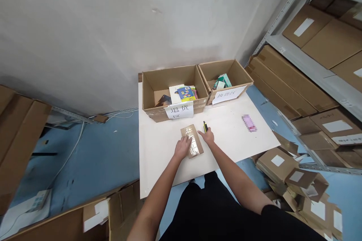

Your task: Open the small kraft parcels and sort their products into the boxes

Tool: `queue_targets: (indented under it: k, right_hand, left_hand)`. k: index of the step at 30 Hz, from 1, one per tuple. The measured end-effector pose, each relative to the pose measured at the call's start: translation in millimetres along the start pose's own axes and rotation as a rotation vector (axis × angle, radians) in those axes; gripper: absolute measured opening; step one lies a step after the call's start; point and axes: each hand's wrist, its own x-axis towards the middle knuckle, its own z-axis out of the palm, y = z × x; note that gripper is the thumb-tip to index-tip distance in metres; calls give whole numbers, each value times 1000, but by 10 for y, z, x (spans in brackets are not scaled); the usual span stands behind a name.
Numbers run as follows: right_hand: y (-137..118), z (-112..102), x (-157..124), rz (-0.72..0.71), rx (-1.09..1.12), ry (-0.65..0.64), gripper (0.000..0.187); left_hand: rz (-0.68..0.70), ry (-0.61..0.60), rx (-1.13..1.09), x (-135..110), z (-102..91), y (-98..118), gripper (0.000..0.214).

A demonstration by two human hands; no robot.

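A small taped brown cardboard parcel lies flat on the white table. My left hand rests on the parcel's left edge with its fingers curled over it. My right hand is just right of the parcel and grips a yellow and black utility knife whose tip points away from me.
Two open cardboard boxes with paper labels stand at the table's back: the left box holds books and packets, the right box a few small items. A pink object lies to the right. Shelves of cartons and loose boxes flank the right.
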Motion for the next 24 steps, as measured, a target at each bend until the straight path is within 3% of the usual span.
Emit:
queue_targets:
  k: [3, 6, 8, 11, 16, 20, 24]
  right_hand:
    - [446, 127, -351, 5, 9, -101, 64]
    - [702, 236, -545, 16, -30, -161, 62]
    - [682, 209, -500, 26, -61, -129, 64]
    - [436, 54, -237, 7, -106, -79, 68]
    - [138, -113, 121, -147, -51, -102, 68]
    - [373, -58, 31, -45, 191, -27, 33]
    - [674, 33, -156, 71, 398, -179, 40]
  left_hand:
    - [167, -69, 29, 236, -88, -155, 75]
    - [190, -83, 18, 296, 6, -202, 77]
    - [118, -56, 19, 243, 121, -178, 81]
    - [-68, 27, 45, 90, 301, -71, 91]
    - [-225, 140, 77, -41, 495, 132, 83]
    - [-339, 189, 63, 76, 534, 246, 80]
    - [-427, 197, 74, 195, 527, 330, 79]
